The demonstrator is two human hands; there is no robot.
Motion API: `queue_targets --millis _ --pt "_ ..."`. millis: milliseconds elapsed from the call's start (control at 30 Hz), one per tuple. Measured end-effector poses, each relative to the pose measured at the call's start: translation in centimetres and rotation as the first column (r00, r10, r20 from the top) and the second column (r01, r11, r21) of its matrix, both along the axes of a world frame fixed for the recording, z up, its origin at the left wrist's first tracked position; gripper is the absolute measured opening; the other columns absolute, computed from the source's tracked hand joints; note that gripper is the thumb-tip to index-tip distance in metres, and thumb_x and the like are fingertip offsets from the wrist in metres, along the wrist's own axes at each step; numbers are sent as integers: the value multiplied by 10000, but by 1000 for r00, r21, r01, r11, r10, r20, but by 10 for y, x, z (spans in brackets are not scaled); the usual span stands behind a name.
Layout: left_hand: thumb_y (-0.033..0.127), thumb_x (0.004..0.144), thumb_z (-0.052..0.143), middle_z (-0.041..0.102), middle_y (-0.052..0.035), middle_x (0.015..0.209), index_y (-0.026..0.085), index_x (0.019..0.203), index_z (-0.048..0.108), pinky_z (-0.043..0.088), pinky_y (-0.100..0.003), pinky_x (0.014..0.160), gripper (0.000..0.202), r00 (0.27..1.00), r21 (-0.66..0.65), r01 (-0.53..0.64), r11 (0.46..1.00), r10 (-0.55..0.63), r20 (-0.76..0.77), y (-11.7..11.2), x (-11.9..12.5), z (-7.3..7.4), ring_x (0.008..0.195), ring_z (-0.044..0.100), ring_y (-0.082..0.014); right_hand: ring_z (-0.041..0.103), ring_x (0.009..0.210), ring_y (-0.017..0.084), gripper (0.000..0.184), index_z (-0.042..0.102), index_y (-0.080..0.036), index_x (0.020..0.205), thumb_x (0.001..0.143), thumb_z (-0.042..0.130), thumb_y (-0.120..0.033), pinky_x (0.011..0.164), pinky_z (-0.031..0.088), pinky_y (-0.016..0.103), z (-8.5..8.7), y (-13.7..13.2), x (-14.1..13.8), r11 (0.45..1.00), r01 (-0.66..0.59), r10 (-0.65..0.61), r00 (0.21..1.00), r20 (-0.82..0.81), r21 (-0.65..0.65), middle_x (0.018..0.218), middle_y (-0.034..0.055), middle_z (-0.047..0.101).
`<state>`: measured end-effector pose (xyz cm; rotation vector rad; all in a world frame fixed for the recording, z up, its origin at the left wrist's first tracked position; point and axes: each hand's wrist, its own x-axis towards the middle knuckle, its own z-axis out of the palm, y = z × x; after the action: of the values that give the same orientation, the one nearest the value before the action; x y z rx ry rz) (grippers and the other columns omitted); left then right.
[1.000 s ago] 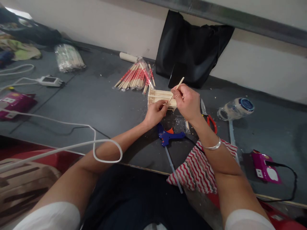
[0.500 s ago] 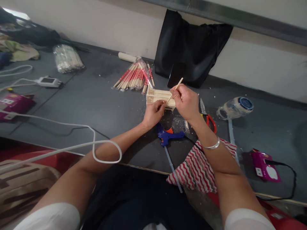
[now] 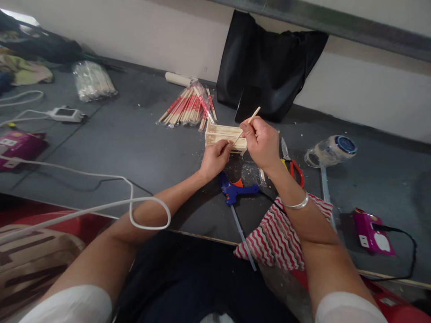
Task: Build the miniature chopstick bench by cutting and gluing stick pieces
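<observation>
A small pale structure built of wooden sticks (image 3: 222, 132) sits on the dark table in front of me. My right hand (image 3: 258, 138) pinches a chopstick (image 3: 254, 115), which slants with its lower tip down at the structure. At the structure's near side is my left hand (image 3: 216, 158), its thumb and fingers closed around something small, partly hidden, near the stick's lower end. Nearer to me lies a blue glue gun (image 3: 235, 190) with an orange trigger and a glue stick in its back. Scissors (image 3: 293, 168) with red handles rest by my right forearm.
Red-wrapped chopsticks (image 3: 188, 106) in plastic lie behind the structure. A black bag (image 3: 266, 63) leans on the wall. A jar (image 3: 332, 151) lies to the right, past a striped cloth (image 3: 276, 233). A white cable (image 3: 101, 208) loops over my left forearm. Purple boxes (image 3: 373, 233) flank the table.
Almost nothing differs. My right hand and the chopstick have shifted very slightly; the left hand stays by the structure.
</observation>
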<state>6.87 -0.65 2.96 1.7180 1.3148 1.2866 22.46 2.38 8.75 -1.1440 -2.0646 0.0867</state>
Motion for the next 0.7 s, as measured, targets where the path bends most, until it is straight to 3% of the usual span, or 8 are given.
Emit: queue_targets --millis 700 --pt "253 967 518 481 55 512 209 663 491 365 -228 542 308 999 13 -3 1000 2 36 1 -1 -3 506 445 -101 713 857 191 396 626 -236 959 1098 359 -493 754 496 304 -1 0 0 1000 10 -10 1000 21 12 908 46 757"
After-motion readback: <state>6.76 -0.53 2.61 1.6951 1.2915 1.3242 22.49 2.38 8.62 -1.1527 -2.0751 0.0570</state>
